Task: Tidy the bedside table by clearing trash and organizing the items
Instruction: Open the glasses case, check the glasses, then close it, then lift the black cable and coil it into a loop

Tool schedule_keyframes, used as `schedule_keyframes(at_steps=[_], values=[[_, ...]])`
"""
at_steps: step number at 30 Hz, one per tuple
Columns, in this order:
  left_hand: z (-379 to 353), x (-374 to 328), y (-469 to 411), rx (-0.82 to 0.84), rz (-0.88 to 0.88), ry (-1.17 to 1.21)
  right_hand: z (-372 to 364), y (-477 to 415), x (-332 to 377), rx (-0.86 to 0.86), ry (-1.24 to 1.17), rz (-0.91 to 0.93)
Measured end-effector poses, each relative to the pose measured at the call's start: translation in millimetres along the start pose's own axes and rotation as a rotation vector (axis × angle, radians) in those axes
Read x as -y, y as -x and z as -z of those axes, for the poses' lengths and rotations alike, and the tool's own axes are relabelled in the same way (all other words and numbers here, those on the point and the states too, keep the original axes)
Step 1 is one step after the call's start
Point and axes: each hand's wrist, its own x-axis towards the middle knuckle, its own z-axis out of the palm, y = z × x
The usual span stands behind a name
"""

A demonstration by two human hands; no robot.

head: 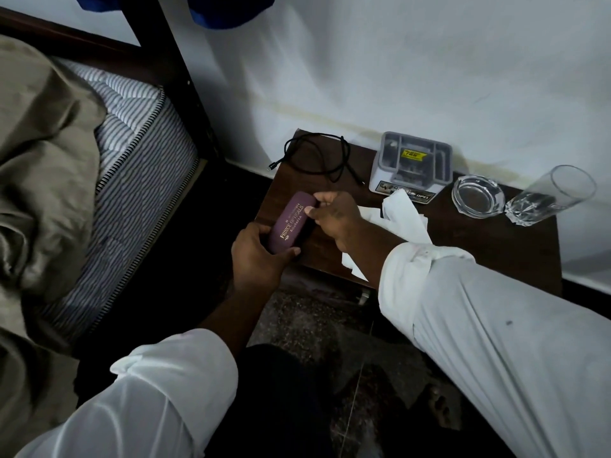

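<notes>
A purple spectacle case (291, 223) with gold lettering lies at the front left corner of the dark wooden bedside table (496, 246). My left hand (261, 256) grips its near end. My right hand (334, 216) pinches its far end with thumb and fingers. Crumpled white tissue paper (403, 216) lies on the table just right of my right hand, partly hidden under my forearm. A black cable (320, 157) is loosely coiled at the back left of the table.
A grey compartment organizer box (413, 163) stands against the wall. To its right sit a glass ashtray (477, 195) and a drinking glass (552, 195). A bed with a striped mattress (132, 166) and a brown sheet is on the left.
</notes>
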Motion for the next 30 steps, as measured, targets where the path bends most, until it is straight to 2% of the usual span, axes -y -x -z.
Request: schedule_keyframes(at_steps=[18,20,23,25,27,30], values=[[0,-3,4,-0.005,0.01,-0.002,2,-1,1,0.001,-0.016,0.009],[3,-6,6,-0.014,0.018,-0.017,6,0,2,-0.071,-0.029,0.022],[7,-12,10,-0.077,0.017,-0.093,16,1,4,-0.376,0.079,0.132],[8,-15,11,-0.132,0.003,-0.125,22,-1,9,-0.511,0.099,0.194],[9,-19,11,-0.162,-0.009,-0.158,25,-9,16,-0.524,0.064,0.211],[8,-23,10,-0.171,-0.037,-0.21,23,-25,31,-0.428,-0.064,0.157]])
